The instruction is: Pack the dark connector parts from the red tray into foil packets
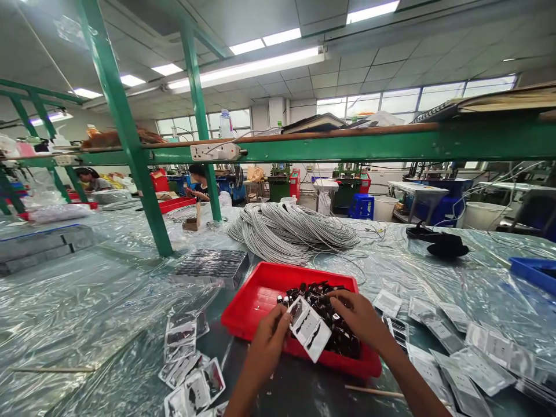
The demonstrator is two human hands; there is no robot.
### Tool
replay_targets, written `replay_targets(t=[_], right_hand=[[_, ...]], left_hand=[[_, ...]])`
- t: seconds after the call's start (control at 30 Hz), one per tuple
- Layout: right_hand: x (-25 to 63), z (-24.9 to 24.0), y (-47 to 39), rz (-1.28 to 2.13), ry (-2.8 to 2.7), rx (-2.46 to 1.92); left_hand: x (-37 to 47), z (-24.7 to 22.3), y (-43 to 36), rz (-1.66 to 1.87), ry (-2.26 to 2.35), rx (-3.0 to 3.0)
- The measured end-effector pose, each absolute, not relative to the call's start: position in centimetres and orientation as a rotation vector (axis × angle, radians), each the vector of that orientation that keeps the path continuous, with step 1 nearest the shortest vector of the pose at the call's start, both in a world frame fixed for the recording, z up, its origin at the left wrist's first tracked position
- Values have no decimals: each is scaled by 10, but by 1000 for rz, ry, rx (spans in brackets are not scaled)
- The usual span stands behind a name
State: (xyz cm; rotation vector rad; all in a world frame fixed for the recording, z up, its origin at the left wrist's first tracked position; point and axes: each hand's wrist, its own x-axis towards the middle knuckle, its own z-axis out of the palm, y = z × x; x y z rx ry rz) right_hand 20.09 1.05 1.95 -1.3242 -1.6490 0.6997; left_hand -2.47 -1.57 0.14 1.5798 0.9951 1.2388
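My left hand (270,339) is closed on the left edge of a small white blister tray (310,330), tilted above the red bin (247,295). Dark strip-like pieces sit in the tray's recesses. Small black parts (347,341), some with pale ends, are heaped in the middle and right of the bin. Over that heap, to the right of the tray, my right hand (358,313) has its thumb and fingers curled together. Whatever lies between those fingertips is too small and dark to make out.
More blister trays lie left (191,388) and right (482,368) of the bin. A coil of grey cable (291,231) and a stack of trays (212,263) stand behind it. A green post (143,191) rises at left. Two people (200,185) sit farther back.
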Motion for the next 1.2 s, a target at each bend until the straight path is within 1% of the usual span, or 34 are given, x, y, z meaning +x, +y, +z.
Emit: replay_targets(t=[0.03, 0.07, 0.1, 0.2, 0.23, 0.27, 0.37, 0.5, 0.6, 0.67, 0.73, 0.8, 0.9, 0.97, 1.07, 1.2], right_hand=[[200, 18, 11, 571, -1645, -1376], [198, 17, 11, 512, -1647, -1397], [194, 17, 9, 549, -1660, -1382], [177, 18, 0, 968, -1736, -1182], [172, 19, -3, 1055, -1732, -1123], [167, 21, -5, 1084, -1713, -1092], [161, 27, -11, 1005, -1661, -1105], [163, 32, -14, 908, -1689, -1113], [158, 26, -14, 1053, -1601, -1015], [150, 16, -14, 1206, -1499, -920], [141, 7, -14, 1285, -1435, -894], [136, 3, -14, 1182, -1436, -969], [138, 11, -17, 742, -1489, -1109], [142, 20, -21, 574, -1588, -1133], [149, 30, -24, 605, -1763, -1152], [157, 31, -23, 703, -1871, -1118]], left_hand=[[-26, 2, -16, 1248, 989, 1546], [-26, 3, -15, 1261, 981, 1520], [-26, 3, -15, 1269, 967, 1503], [-22, -1, -14, 1216, 896, 1462], [-21, -3, -13, 1175, 872, 1444], [-20, -6, -12, 1138, 857, 1432], [-20, -9, -10, 1069, 846, 1449], [-20, -3, -14, 1093, 802, 1466], [-19, -1, -19, 1131, 750, 1408], [-16, -5, -20, 1171, 721, 1319], [-11, -11, -20, 1218, 724, 1233], [-8, -15, -19, 1262, 767, 1196], [-5, -14, -18, 1290, 827, 1249], [-7, -10, -20, 1289, 843, 1315], [-11, -4, -23, 1274, 864, 1406], [-15, -2, -27, 1200, 882, 1485]])
